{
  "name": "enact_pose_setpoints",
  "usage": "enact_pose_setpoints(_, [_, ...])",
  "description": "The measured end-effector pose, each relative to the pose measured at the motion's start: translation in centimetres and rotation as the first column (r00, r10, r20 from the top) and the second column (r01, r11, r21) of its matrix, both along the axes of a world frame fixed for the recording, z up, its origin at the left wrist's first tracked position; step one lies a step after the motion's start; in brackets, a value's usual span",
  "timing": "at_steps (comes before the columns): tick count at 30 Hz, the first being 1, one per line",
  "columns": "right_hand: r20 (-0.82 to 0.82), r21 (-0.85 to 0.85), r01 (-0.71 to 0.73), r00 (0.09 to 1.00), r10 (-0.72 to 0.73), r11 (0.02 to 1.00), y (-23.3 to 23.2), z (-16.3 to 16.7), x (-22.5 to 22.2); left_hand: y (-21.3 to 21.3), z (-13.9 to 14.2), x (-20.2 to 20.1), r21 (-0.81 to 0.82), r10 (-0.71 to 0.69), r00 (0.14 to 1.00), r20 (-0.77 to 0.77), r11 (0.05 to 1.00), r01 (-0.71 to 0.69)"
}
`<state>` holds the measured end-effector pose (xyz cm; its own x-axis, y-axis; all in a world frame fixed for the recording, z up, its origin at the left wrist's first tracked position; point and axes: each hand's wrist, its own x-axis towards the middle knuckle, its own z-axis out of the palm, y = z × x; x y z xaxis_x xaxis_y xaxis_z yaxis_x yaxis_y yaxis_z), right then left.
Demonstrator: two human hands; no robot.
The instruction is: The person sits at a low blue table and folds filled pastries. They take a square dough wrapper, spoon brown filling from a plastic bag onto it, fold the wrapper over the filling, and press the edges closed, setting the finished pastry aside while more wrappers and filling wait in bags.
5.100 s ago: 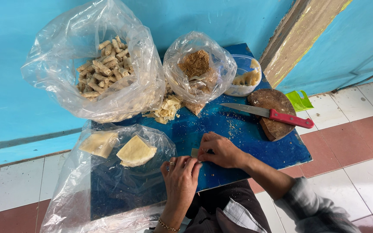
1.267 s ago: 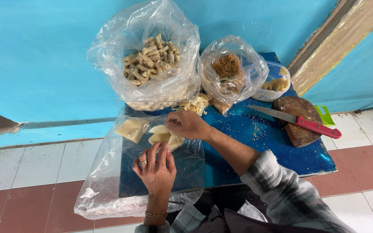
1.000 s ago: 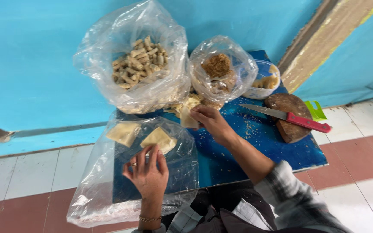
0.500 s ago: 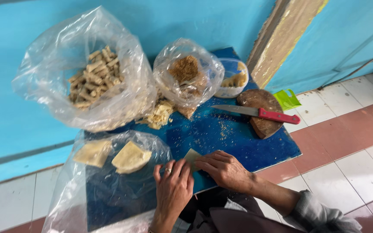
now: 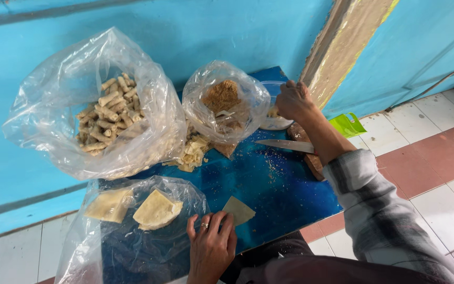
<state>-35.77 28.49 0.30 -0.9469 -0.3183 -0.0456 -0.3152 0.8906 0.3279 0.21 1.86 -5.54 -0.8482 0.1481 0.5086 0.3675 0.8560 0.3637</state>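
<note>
Blue wall behind, blue surface (image 5: pixel 269 184) below. Upper left of the frame, a big clear bag of rolls (image 5: pixel 106 118); lower left, a bag of flat wrappers (image 5: pixel 156 209). My left hand (image 5: pixel 211 247) lies flat, fingers narrow, pinning one wrapper (image 5: pixel 239 210) at bottom centre. The filling bag (image 5: pixel 224 108) stands upper centre. My right hand (image 5: pixel 292 100) dips into a bowl (image 5: pixel 274 122); I cannot tell its grip. The knife (image 5: pixel 285 145) lies under that forearm, and I judge my sleeve could knock it off.
</note>
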Motion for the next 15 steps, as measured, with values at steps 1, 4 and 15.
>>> enact_pose_setpoints(1, [0.014,0.014,0.001,1.0,-0.001,1.0,-0.1,-0.4,-0.4,0.0,0.1,0.0,0.001,-0.005,1.0,-0.006,1.0,0.005])
enact_pose_setpoints(4, [-0.023,-0.014,0.01,1.0,-0.011,1.0,0.8,-1.2,-0.4,0.0,0.3,0.1,-0.011,-0.008,1.0,-0.023,1.0,0.008])
enact_pose_setpoints(15, [0.215,-0.084,0.187,0.962,-0.165,0.979,0.5,0.0,-0.3,-0.1,0.6,0.0,0.02,-0.034,0.999,-0.003,0.999,0.034])
